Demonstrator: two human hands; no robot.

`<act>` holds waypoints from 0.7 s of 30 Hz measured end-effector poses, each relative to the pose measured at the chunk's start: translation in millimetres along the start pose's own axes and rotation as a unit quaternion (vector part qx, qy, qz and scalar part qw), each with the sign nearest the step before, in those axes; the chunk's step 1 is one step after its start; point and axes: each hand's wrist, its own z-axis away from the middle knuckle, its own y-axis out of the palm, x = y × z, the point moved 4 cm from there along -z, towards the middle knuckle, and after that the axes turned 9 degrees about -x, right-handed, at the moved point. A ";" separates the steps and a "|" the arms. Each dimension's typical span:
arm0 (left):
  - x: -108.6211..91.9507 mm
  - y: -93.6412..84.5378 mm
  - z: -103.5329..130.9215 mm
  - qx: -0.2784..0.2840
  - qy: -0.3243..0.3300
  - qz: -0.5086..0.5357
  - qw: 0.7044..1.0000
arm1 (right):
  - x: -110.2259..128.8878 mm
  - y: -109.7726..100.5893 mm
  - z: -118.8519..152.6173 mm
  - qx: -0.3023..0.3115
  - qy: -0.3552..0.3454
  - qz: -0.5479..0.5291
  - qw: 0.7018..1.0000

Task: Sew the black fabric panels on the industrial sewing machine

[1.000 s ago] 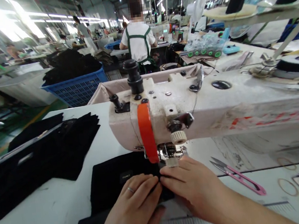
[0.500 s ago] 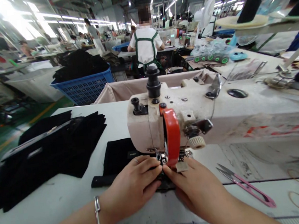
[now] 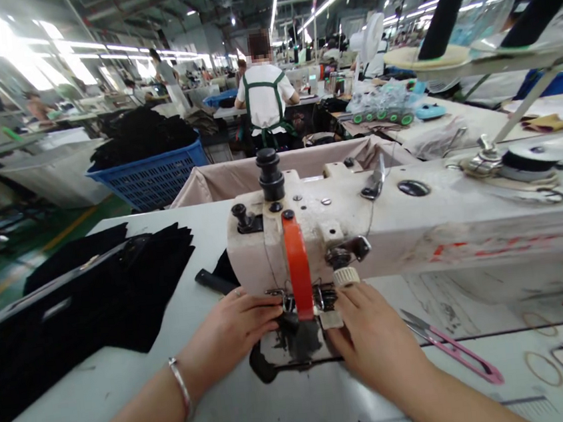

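Left of the needle area, my left hand has its fingers pressed together on the edge of a black fabric piece. That piece lies turned at an angle, mostly hidden behind the head of a white sewing machine. On the other side of the orange guard, my right hand is closed, its fingers bent beside the presser foot. Machine parts hide its fingertips, and what they hold cannot be made out. The dark, worn metal plate shows between my hands.
A stack of black fabric pieces lies on the left of the table. Pink-handled thread snips rest right of my right hand. Beyond the machine are a cloth-lined bin, a blue crate and a seated person in white.
The black fabric has turned and slid farther behind the machine head. My hands have moved apart, left hand leftward, baring the plate between them. The whole view has also shifted a little.
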 end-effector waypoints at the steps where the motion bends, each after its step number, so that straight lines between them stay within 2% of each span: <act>1: 2.7 -0.4 0.9 0.001 -0.007 0.014 1.000 | -1.1 0.5 -0.9 0.011 0.001 0.012 1.000; 4: 0.9 -0.3 -0.4 0.001 -0.020 0.041 0.999 | -4.1 0.6 -1.2 0.039 -0.001 0.034 0.999; 7: -11.0 1.0 -4.5 -0.023 -0.027 0.046 0.998 | -5.1 -1.4 -0.2 0.032 0.004 0.030 0.999; 10: -23.4 3.5 -6.9 -0.060 -0.028 0.041 0.997 | 0.9 -1.9 -2.0 0.008 -0.015 -0.031 0.999; 13: -31.1 5.0 -7.5 -0.081 -0.023 0.037 0.996 | 8.3 3.1 -6.0 0.040 -0.031 -0.092 0.994; 16: -32.8 4.6 -7.1 -0.083 -0.042 0.030 0.995 | 9.7 6.7 -9.8 0.068 -0.006 -0.100 0.993; 21: -35.1 5.1 -6.4 -0.089 -0.040 0.026 0.995 | 8.7 8.1 -9.1 0.052 0.020 -0.101 0.993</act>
